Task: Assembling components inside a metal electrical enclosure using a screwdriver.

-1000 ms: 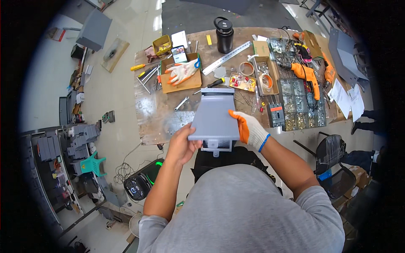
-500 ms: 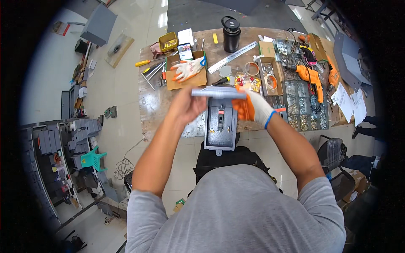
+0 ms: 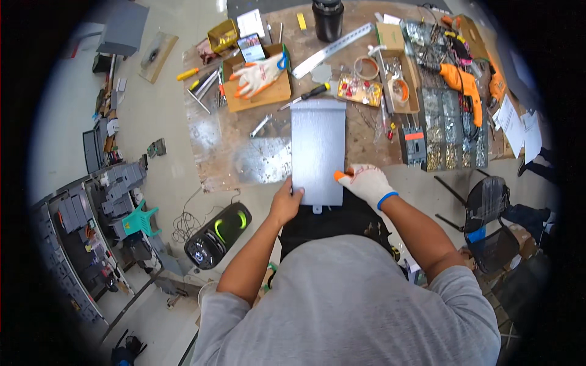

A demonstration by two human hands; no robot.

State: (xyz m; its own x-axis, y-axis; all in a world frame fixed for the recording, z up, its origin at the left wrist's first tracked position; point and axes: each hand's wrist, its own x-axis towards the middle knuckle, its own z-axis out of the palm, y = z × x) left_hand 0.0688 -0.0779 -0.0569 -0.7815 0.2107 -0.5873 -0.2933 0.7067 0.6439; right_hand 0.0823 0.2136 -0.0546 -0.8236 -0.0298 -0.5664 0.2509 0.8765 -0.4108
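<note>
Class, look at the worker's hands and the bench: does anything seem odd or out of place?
Only the right hand is gloved; the left hand is bare on the grey metal panel. A spare glove lies on the cardboard box.

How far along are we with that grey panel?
Looks done: the grey panel is off the table, flat face up. In hand: bare left hand and gloved right hand grip its near edge. Left: the black breaker sits unmounted; the orange drill lies untouched.

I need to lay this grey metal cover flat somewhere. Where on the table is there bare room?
The grey metal cover, held by the left hand and gloved right hand, hangs over the barest patch: the near table strip left of it, below the cardboard tray. The far and right side around the orange drill is crowded.
</note>
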